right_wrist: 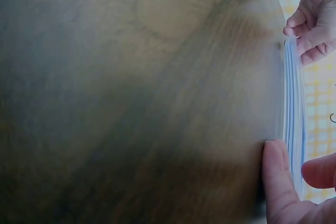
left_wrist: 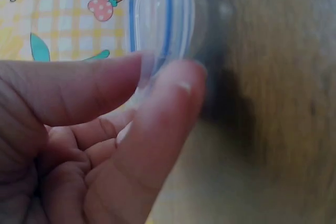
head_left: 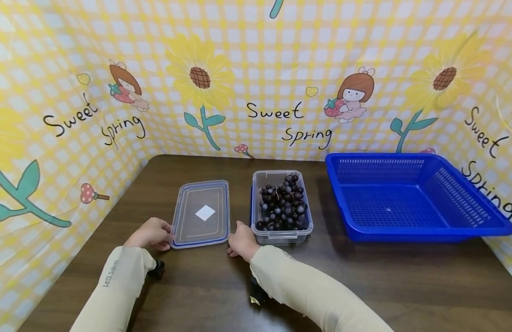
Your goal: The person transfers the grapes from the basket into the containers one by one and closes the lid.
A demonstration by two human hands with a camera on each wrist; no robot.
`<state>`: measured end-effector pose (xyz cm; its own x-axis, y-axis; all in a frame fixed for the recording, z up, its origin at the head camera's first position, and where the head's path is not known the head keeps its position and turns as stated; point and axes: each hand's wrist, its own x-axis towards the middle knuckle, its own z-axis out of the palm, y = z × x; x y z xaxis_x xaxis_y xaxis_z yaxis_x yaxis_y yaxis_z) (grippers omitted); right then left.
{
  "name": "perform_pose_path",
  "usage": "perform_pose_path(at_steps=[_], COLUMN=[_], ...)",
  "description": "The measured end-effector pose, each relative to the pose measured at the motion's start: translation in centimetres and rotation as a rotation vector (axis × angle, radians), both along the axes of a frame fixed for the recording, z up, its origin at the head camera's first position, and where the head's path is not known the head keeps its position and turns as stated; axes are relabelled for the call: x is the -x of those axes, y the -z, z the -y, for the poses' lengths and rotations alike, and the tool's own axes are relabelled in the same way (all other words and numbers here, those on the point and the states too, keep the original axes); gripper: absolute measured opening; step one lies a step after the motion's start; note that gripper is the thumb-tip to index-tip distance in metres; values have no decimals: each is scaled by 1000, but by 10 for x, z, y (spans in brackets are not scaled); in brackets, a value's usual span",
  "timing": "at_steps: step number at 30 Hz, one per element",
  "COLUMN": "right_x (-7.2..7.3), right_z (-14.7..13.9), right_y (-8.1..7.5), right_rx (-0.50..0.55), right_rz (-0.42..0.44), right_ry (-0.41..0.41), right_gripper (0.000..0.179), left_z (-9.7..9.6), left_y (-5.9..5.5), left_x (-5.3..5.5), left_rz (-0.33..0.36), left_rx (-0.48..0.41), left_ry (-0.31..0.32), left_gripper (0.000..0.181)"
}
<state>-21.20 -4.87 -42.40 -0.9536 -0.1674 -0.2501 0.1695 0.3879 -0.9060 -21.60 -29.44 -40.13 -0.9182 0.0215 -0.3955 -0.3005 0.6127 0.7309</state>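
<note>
A clear plastic lid [head_left: 201, 214] with a blue seal and a white diamond-shaped label lies at the near middle of the table. My left hand [head_left: 153, 234] pinches its near left corner between thumb and finger, as the left wrist view shows close up. At the near right corner is my right hand [head_left: 241, 241], with thumb and finger on either side of the lid edge [right_wrist: 294, 103] in the right wrist view. Just right of that hand stands an uncovered clear container [head_left: 282, 234] holding a bunch of dark grapes [head_left: 282, 205].
A large blue plastic basket [head_left: 389, 212] with slotted walls stands on the right of the brown wooden table [head_left: 206, 290]. Something blue shows along the container's left side. A yellow checked cloth [head_left: 256, 83] hangs behind the table and along both sides.
</note>
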Motion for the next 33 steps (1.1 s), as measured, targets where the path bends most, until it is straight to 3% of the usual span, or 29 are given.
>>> perform_pose_path(at_steps=[5,10,19,23,28,33], right_x=[-4,-6,-2,-3,3,11], right_z=[-2,-1,-3,-8,-27,-54], right_y=[2,-1,-26,-41,-53,-57], right_rx=[71,161,159,163,124,99], right_rz=[50,124,84,62,-9,-61], right_ry=[-10,-11,-59,-87,-129,-160], right_gripper=[50,49,51,50,47,50], left_z=[3,3,6,6,-9,-36], left_y=[3,0,-23,-32,-42,-51], left_x=[-5,-10,-12,-18,-21,-14], left_rz=[64,71,-16,-37,-95,-159], left_rx=[-108,-143,-222,-263,-290,-292], left_ry=[1,27,121,128,120,128], left_gripper=[14,14,16,21,26,26])
